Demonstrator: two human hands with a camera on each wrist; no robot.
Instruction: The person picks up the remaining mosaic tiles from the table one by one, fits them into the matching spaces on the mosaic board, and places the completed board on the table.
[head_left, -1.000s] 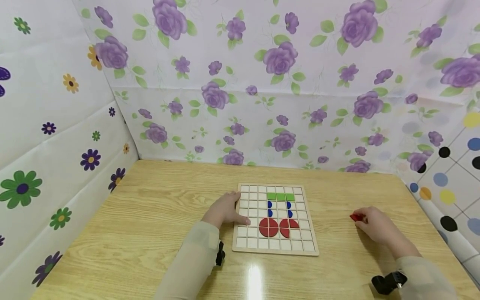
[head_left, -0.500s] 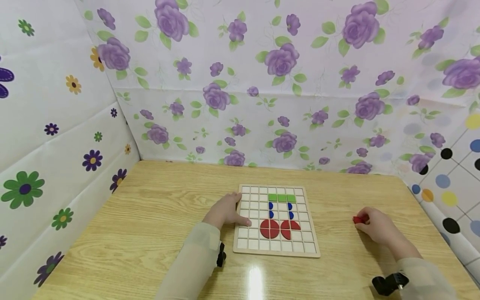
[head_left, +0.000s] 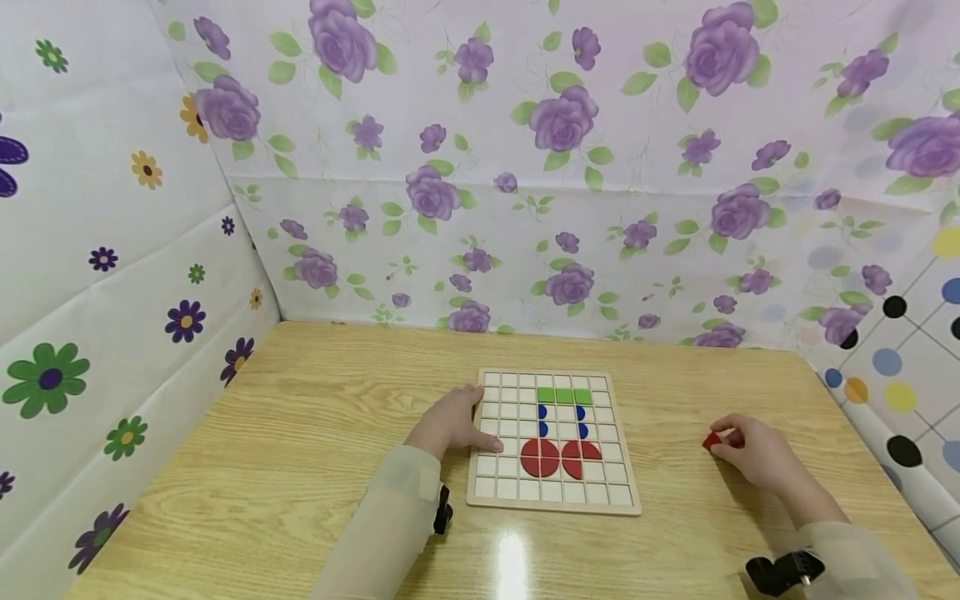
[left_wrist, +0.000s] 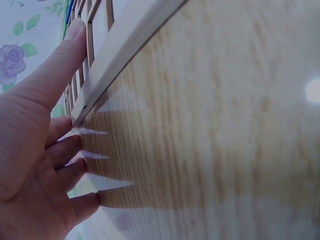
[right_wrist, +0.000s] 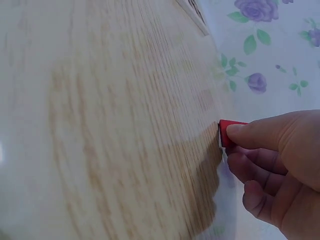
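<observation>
A square wooden grid board [head_left: 507,489] lies on the table. Set in its cells are a row of green squares [head_left: 564,396], blue half-circle pieces [head_left: 582,430], a full red circle of quarter pieces [head_left: 540,458] and a red three-quarter circle [head_left: 573,458]. My left hand [head_left: 453,421] rests at the board's left edge, thumb over the cells. In the left wrist view, the other fingers [left_wrist: 75,172] spread beside the frame, tips down at the table. Right of the board, my right hand [head_left: 753,450] pinches a small red piece [right_wrist: 227,131] between thumb and fingers; its full shape is partly hidden.
The wooden table [head_left: 337,392] extends around the board on all sides. A flowered cloth [head_left: 480,208] hangs behind the table, with a daisy-patterned cloth [head_left: 135,317] on the left and a dotted cloth [head_left: 900,367] on the right. Both wrists carry a black camera [head_left: 783,572].
The red piece has turned a little between my right fingers, while that hand stays in about the same place. My left hand and the board keep their positions.
</observation>
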